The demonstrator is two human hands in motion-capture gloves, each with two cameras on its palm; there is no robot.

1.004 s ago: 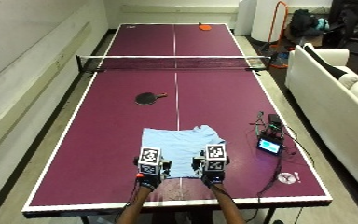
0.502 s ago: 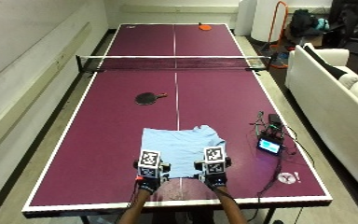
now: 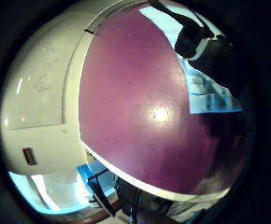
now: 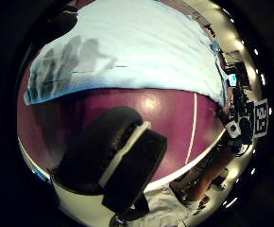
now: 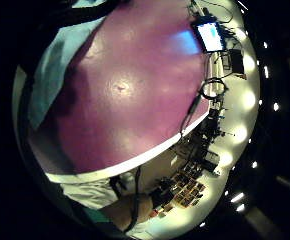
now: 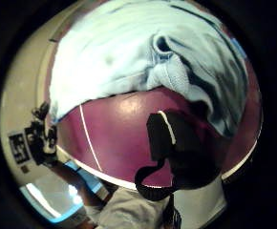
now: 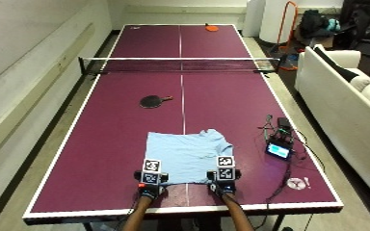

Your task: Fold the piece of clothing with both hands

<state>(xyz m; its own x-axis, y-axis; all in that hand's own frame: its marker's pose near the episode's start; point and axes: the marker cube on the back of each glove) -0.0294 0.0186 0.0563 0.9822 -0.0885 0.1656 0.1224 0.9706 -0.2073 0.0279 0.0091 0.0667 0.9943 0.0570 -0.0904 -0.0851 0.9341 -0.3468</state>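
One light blue cotton T-shirt (image 7: 186, 155) lies spread flat on the near half of the dark purple table-tennis worktop (image 7: 108, 144), its hem toward the person and its bunched sleeve and collar end toward the net. Both gloved hands sit at that near hem: the left hand (image 7: 150, 186) at the hem's left corner, the right hand (image 7: 223, 185) at its right corner. From above, the fingers are hidden under the backs of the hands, so I cannot tell whether they already pinch the cloth or only rest by it; the thumb-side palm views show each thumb over bare worktop just short of the fabric edge.

Judging from this, the step in hand is taking hold of the two hem corners for the first fold. To do it well, each hand should catch only its own corner, both layers together, then lift evenly so the hem stays straight and carry it away toward the collar without dragging the rest. The rumpled far sleeve would fold more cleanly if smoothed first.

Beyond the shirt lie a black table-tennis paddle (image 7: 151, 101), the net (image 7: 180, 64), and, at the right edge, a small device with a lit screen (image 7: 279, 150) and trailing cables.
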